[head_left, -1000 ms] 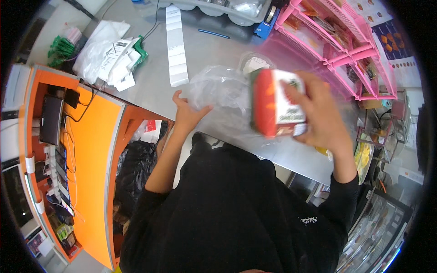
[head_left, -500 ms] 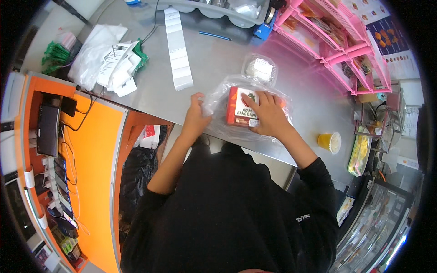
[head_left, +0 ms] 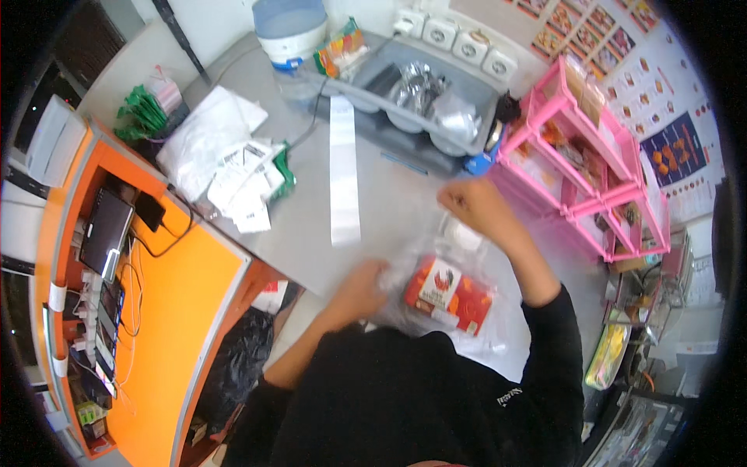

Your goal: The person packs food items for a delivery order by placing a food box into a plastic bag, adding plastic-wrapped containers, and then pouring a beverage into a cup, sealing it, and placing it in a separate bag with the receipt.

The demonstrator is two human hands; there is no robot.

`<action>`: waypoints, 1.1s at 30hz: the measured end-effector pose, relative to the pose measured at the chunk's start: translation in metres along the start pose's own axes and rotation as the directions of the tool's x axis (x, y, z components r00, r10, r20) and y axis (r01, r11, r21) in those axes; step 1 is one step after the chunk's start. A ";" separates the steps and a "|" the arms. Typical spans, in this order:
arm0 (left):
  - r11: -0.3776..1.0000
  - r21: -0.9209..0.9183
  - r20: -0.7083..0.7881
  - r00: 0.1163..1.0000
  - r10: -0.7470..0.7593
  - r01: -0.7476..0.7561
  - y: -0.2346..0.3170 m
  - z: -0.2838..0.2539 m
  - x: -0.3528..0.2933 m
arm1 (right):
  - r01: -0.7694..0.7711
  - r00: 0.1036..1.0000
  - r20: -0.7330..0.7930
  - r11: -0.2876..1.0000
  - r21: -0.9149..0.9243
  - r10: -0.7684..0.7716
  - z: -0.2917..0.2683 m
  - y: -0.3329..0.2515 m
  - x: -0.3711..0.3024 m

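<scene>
A red and white food box (head_left: 459,300) lies inside a clear plastic bag (head_left: 494,338) on the counter in front of me. My left hand (head_left: 359,292), smeared by motion, is against the bag's left edge; whether its fingers grip the film is unclear. Above the counter, beyond the box, hangs my right hand (head_left: 476,206) with its fingers curled in. Anything inside those fingers is hidden. Just below that hand, a clear round container with white contents (head_left: 462,233) stands behind the box, partly covered by the bag.
A long paper strip (head_left: 345,175) lies left of the bag. Farther left are white bags (head_left: 210,144) and loose receipts (head_left: 245,187). A grey tray (head_left: 366,97) runs along the back, with a blue pen (head_left: 405,163) before it. Pink shelves (head_left: 564,210) stand at right.
My right hand has left the box and moved farther away toward the grey tray, its fingers now curled. My left hand stays by the bag. The view has shifted, showing more of the back wall.
</scene>
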State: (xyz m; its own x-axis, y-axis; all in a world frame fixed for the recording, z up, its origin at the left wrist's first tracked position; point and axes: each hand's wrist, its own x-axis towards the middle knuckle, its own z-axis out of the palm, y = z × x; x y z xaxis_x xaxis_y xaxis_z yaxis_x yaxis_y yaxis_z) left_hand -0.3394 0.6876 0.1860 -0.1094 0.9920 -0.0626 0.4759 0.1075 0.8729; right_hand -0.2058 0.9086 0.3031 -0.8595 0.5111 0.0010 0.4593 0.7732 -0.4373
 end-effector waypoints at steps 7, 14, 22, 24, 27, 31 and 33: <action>0.922 -0.289 0.373 0.917 -0.141 0.259 -0.010 -0.010 0.014 | 0.093 0.969 -0.171 0.909 -0.406 -0.176 0.064 0.108 0.293; 0.617 -0.653 0.472 0.873 -0.122 0.439 -0.008 -0.012 0.024 | 0.305 0.948 0.097 0.777 -0.551 -0.304 0.108 0.126 0.364; 0.766 -0.544 0.385 0.913 -0.134 0.342 -0.006 -0.001 0.019 | 0.443 0.810 -0.265 0.842 -0.309 -0.524 0.047 0.134 0.332; 0.747 -0.526 0.380 0.898 -0.221 0.406 -0.001 -0.002 0.021 | 0.399 0.766 -0.486 0.904 -0.155 -0.422 0.022 0.128 0.304; 0.663 -0.608 0.313 0.899 -0.305 0.437 0.014 -0.003 0.022 | 0.244 0.738 -0.643 0.969 -0.028 -0.204 -0.030 0.079 0.221; 0.686 -0.720 0.024 0.991 -0.128 0.106 0.025 0.004 0.013 | 0.411 0.792 -0.606 0.798 0.441 -0.073 -0.073 -0.015 0.032; 0.609 -0.792 -0.026 0.992 -0.123 0.055 0.028 0.006 0.017 | 0.338 0.851 -0.521 0.688 0.642 0.069 -0.055 -0.044 -0.051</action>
State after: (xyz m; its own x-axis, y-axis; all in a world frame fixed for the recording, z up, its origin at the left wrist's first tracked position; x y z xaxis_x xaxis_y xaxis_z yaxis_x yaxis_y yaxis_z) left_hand -0.3227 0.7082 0.2063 -0.1894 0.9692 -0.1571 -0.4071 0.0681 0.9108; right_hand -0.1700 0.8695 0.3716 -0.5823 0.6841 0.4393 -0.1183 0.4633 -0.8783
